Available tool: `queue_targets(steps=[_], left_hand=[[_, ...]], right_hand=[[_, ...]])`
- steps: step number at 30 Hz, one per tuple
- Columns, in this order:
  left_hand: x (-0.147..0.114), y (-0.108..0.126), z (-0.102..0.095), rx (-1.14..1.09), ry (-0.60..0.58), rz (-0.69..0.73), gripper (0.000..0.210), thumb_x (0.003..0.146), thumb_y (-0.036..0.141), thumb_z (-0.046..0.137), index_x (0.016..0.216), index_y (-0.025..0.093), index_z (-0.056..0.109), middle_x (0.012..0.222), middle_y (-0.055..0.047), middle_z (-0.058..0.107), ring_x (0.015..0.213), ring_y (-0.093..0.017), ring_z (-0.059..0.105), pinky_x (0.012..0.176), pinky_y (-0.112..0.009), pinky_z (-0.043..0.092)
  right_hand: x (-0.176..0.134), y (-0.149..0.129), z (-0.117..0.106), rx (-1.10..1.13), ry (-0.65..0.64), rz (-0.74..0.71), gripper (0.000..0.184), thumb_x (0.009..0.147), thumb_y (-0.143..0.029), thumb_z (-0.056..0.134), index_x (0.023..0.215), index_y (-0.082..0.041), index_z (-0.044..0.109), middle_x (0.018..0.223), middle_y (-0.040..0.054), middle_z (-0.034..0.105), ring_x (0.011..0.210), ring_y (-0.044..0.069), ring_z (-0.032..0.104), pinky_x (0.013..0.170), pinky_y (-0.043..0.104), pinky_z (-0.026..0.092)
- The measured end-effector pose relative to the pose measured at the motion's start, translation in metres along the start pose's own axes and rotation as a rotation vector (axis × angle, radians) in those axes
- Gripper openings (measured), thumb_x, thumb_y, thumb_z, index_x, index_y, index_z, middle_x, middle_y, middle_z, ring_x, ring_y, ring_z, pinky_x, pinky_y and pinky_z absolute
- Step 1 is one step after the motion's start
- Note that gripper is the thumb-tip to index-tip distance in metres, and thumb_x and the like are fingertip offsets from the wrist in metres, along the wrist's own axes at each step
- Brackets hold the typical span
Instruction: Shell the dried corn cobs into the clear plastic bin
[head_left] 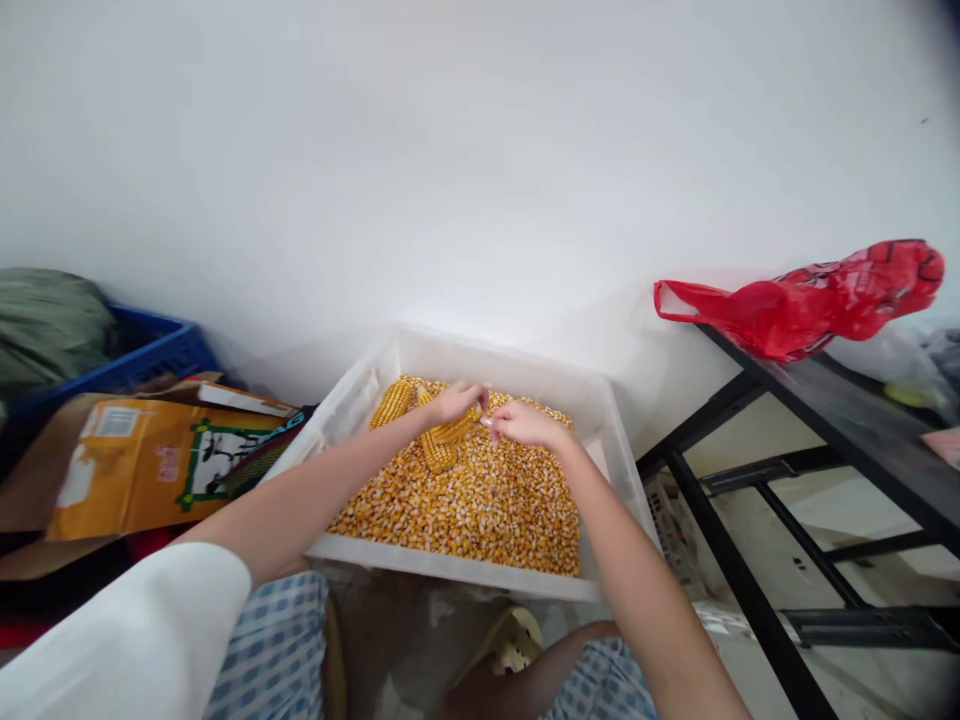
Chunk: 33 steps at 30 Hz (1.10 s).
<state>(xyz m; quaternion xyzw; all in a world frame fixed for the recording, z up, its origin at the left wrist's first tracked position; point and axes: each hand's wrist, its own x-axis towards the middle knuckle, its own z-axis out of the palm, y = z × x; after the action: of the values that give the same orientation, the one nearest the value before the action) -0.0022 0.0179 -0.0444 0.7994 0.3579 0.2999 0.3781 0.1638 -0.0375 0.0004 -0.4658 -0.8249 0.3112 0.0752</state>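
A white plastic tub [450, 572] holds a deep layer of loose yellow corn kernels [480, 510]. Over its back part, my left hand [459, 402] curls its fingers around a corn cob [454, 430] that still carries kernels. My right hand [525, 424] is close by on the right, with thumb and fingers pinched together at the cob's right end. Whatever lies between those fingertips is too small to make out. Several more whole cobs, among them one cob [392, 402] at the back left, rest on the kernels.
A white wall stands right behind the tub. To the left are an orange printed cardboard box [150, 465] and a blue crate [169, 345] with a green cloth-like bundle. On the right, a black metal-framed rack [750, 530] carries a red plastic bag [810, 305].
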Motion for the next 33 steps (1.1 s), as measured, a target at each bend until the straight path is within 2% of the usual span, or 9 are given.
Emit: queue_targets(steps=[5,10,12,14,16,19,23,28,33], left_hand=[[0.003,-0.016,-0.013,-0.168,0.229,-0.082,0.046,0.081,0.042,0.023,0.061,0.015,0.055,0.061,-0.002,0.057,0.069,-0.015,0.052,0.075,-0.027,0.039],[0.004,-0.021,-0.012,-0.307,0.472,-0.141,0.044,0.080,0.044,0.025,0.059,0.016,0.051,0.059,-0.002,0.055,0.065,-0.015,0.052,0.072,-0.029,0.040],[0.003,-0.014,-0.011,-0.435,0.479,-0.162,0.040,0.080,0.046,0.027,0.063,0.017,0.049,0.055,-0.001,0.054,0.058,-0.015,0.053,0.065,-0.030,0.042],[0.001,-0.001,-0.010,-0.609,0.386,-0.183,0.038,0.080,0.047,0.025,0.069,0.018,0.047,0.050,0.000,0.052,0.049,-0.016,0.052,0.056,-0.030,0.042],[0.000,0.014,-0.008,-0.696,0.367,-0.174,0.034,0.080,0.046,0.026,0.070,0.019,0.045,0.048,0.001,0.051,0.045,-0.015,0.050,0.051,-0.029,0.041],[-0.004,0.035,-0.005,-0.667,0.471,-0.130,0.032,0.081,0.043,0.028,0.070,0.018,0.045,0.049,0.002,0.051,0.047,-0.014,0.050,0.052,-0.026,0.040],[-0.010,0.051,-0.003,-0.628,0.507,-0.104,0.033,0.082,0.044,0.029,0.070,0.018,0.046,0.047,0.002,0.047,0.048,-0.013,0.049,0.052,-0.024,0.039],[-0.015,0.058,-0.003,-0.636,0.565,-0.089,0.031,0.082,0.044,0.031,0.071,0.018,0.046,0.047,0.002,0.047,0.049,-0.012,0.049,0.052,-0.023,0.038],[-0.016,0.059,-0.006,-0.712,0.556,-0.102,0.033,0.081,0.047,0.031,0.073,0.018,0.044,0.048,0.002,0.049,0.048,-0.012,0.050,0.051,-0.022,0.038]], right_hand=[[0.010,-0.004,0.020,0.118,0.276,0.021,0.047,0.086,-0.051,0.030,0.063,-0.017,0.052,0.055,-0.0018,0.047,0.053,0.012,0.043,0.052,0.023,0.030],[0.027,-0.003,0.045,0.292,0.412,0.029,0.046,0.079,-0.060,0.037,0.066,-0.018,0.050,0.056,-0.0024,0.044,0.054,0.013,0.043,0.052,0.023,0.033],[0.030,-0.003,0.044,0.445,0.503,0.069,0.045,0.077,-0.061,0.039,0.069,-0.019,0.049,0.055,-0.0029,0.043,0.053,0.013,0.043,0.050,0.023,0.035],[0.030,-0.005,0.040,0.628,0.628,0.105,0.041,0.075,-0.060,0.045,0.072,-0.019,0.047,0.060,-0.0024,0.046,0.057,0.013,0.047,0.050,0.023,0.038],[0.029,-0.011,0.037,0.808,0.706,0.106,0.037,0.072,-0.057,0.053,0.075,-0.020,0.044,0.071,-0.0012,0.050,0.067,0.014,0.051,0.053,0.023,0.042],[0.027,-0.023,0.040,1.024,0.639,0.071,0.036,0.069,-0.052,0.059,0.079,-0.021,0.042,0.080,-0.0009,0.053,0.077,0.015,0.053,0.057,0.023,0.044],[0.029,-0.033,0.052,1.173,0.643,0.006,0.035,0.067,-0.047,0.063,0.076,-0.022,0.039,0.075,-0.0036,0.051,0.074,0.014,0.053,0.060,0.024,0.044],[0.031,-0.034,0.060,1.243,0.636,-0.148,0.032,0.071,-0.043,0.060,0.075,-0.023,0.037,0.077,-0.0044,0.051,0.080,0.013,0.051,0.070,0.026,0.043],[0.029,-0.032,0.060,1.223,0.591,-0.202,0.029,0.074,-0.041,0.060,0.079,-0.024,0.037,0.083,-0.0040,0.050,0.086,0.013,0.050,0.080,0.026,0.040]])
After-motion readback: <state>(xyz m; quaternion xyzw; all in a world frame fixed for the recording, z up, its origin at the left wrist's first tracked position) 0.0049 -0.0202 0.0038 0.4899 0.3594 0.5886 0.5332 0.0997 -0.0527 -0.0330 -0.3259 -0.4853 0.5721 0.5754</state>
